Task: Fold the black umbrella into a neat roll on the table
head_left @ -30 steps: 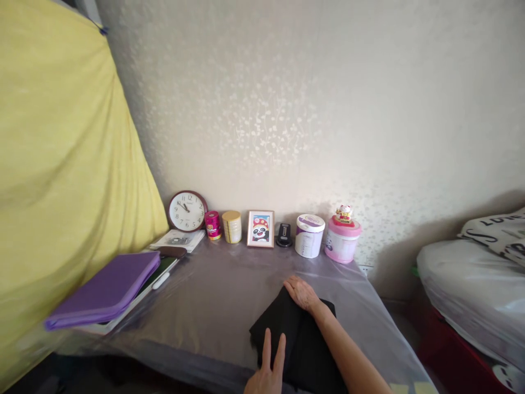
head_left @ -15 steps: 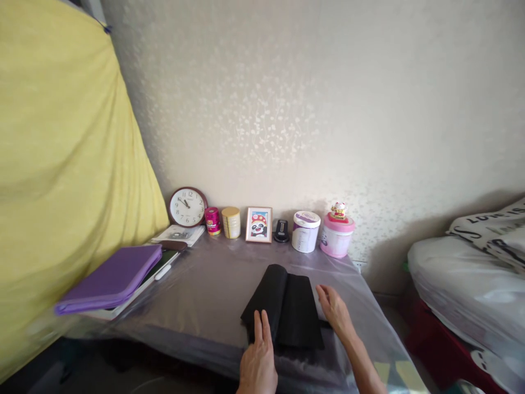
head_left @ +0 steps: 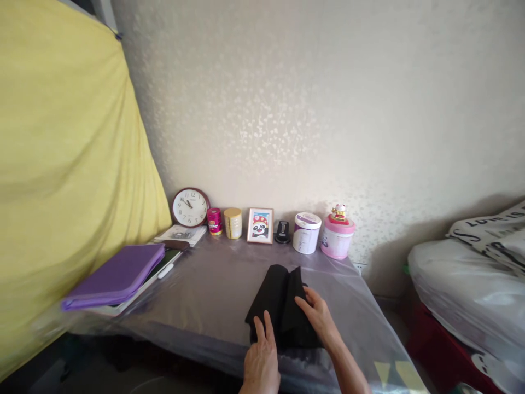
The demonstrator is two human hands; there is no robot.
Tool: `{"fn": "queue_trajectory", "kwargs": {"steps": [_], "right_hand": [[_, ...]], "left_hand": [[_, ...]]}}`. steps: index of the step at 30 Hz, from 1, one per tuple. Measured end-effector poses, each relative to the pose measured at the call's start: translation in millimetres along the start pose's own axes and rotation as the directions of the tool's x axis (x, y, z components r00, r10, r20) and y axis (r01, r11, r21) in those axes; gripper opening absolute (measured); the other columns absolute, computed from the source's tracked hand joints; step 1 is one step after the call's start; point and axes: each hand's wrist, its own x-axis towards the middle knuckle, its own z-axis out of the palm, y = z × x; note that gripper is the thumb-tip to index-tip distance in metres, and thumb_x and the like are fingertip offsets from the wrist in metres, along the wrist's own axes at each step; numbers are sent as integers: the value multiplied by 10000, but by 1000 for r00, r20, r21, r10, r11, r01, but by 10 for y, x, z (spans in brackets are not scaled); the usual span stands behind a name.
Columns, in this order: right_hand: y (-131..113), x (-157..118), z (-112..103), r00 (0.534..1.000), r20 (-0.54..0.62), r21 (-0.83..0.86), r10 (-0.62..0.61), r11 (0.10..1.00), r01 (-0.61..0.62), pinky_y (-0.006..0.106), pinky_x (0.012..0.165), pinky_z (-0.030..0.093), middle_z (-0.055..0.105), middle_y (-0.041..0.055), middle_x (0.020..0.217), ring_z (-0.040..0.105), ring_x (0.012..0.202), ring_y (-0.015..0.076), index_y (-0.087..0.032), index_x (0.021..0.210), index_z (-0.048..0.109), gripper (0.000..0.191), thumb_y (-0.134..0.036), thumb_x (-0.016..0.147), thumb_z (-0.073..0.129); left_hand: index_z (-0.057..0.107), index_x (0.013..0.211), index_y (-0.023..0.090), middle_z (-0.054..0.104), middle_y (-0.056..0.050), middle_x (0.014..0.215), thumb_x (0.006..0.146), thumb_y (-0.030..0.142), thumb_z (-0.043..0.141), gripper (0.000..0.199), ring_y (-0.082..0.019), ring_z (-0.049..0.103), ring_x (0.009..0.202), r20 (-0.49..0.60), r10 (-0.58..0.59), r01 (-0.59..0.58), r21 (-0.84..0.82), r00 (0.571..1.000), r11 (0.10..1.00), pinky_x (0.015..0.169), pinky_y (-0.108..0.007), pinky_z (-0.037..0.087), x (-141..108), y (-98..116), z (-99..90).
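A folded black cloth (head_left: 268,301) lies near the front edge of the table, its right flap partly lifted. My left hand (head_left: 261,355) rests on the near left part of the cloth, two fingers stretched out and apart. At the right side, my right hand (head_left: 320,314) has the edge of the flap between thumb and fingers. The underside of the cloth is hidden.
Along the wall stand a clock (head_left: 190,207), a pink can (head_left: 214,221), a yellow-lidded jar (head_left: 233,225), a panda picture frame (head_left: 260,226), a small black device (head_left: 283,232), a white tub (head_left: 306,235) and a pink tub (head_left: 337,239). A purple folder (head_left: 117,273) lies left.
My right hand has moved left onto the cloth and taken its right edge, which now rises and folds inward. My left hand stays on the cloth, its fingers spread a little wider.
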Motion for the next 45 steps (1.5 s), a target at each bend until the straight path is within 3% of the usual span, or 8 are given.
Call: {"fn": "queue_trajectory", "kwargs": {"steps": [7, 14, 20, 27, 31, 36, 40, 45], "right_hand": [[-214, 225, 539, 994, 112, 69, -6, 998, -1, 342, 877, 436, 662, 71, 981, 556, 1045, 244, -165, 1005, 589, 358, -299, 673, 576], [-54, 379, 859, 984, 171, -189, 43, 982, -10, 305, 819, 449, 637, 90, 1020, 578, 997, 215, -140, 1080, 557, 436, -232, 657, 600], [-142, 367, 882, 973, 222, -428, 59, 903, 43, 279, 752, 439, 658, 98, 934, 603, 903, 209, -129, 1065, 573, 427, -283, 668, 594], [-201, 365, 883, 947, 321, -497, 17, 854, 153, 228, 636, 407, 686, 38, 779, 613, 757, 163, -137, 1054, 581, 398, -283, 685, 568], [-223, 347, 864, 880, 474, -436, 17, 873, 218, 204, 596, 399, 700, 2, 722, 614, 672, 129, -174, 972, 616, 296, -262, 700, 538], [-288, 294, 847, 797, 604, -369, 11, 890, 267, 194, 599, 411, 713, -16, 745, 626, 662, 115, -205, 888, 642, 233, -248, 753, 456], [-296, 216, 835, 795, 601, -378, -84, 846, 376, 195, 655, 422, 710, -38, 755, 634, 736, 127, -243, 879, 655, 235, -217, 758, 455], [-246, 84, 733, 777, 541, -335, -321, 765, 550, 233, 774, 423, 689, -11, 869, 594, 853, 147, -265, 939, 656, 249, -269, 830, 432]], "left_hand": [[122, 1367, 107, 158, -225, 1413, 615, -97, 386, 822, -202, 619, 865, -6, -22, 23, 68, 1000, 997, 763, -305, 502, -29, 47, -15], [250, 1338, 71, 135, -229, 1413, 623, -90, 360, 741, -217, 608, 914, 65, -11, 9, 39, 998, 999, 782, -301, 497, -2, 38, -44], [190, 1352, 48, 115, -220, 1424, 666, -15, 409, 722, -217, 586, 969, 53, 18, -13, -81, 998, 997, 799, -288, 484, -8, -70, -12], [260, 1346, 185, 86, -99, 1463, 759, 143, 408, 608, -213, 481, 1117, -83, 64, -71, -83, 994, 994, 803, -261, 461, -79, -217, 60], [201, 1362, 255, 91, -68, 1467, 711, 144, 449, 705, -209, 516, 1044, -45, 185, -188, -89, 982, 978, 838, -308, 447, -16, -225, -10], [214, 1360, 205, 127, -124, 1452, 666, 122, 492, 752, -215, 528, 1038, -23, 173, -174, -125, 985, 977, 877, -323, 425, 102, -215, -7], [193, 1367, 188, 152, -128, 1446, 684, 93, 458, 739, -201, 568, 985, -10, 135, -135, -133, 991, 982, 844, -295, 440, 130, -209, 79], [182, 1370, 213, 96, -132, 1457, 698, 69, 438, 733, -202, 588, 966, -1, 128, -126, -179, 992, 976, 800, -272, 453, 123, -210, 80]]}}
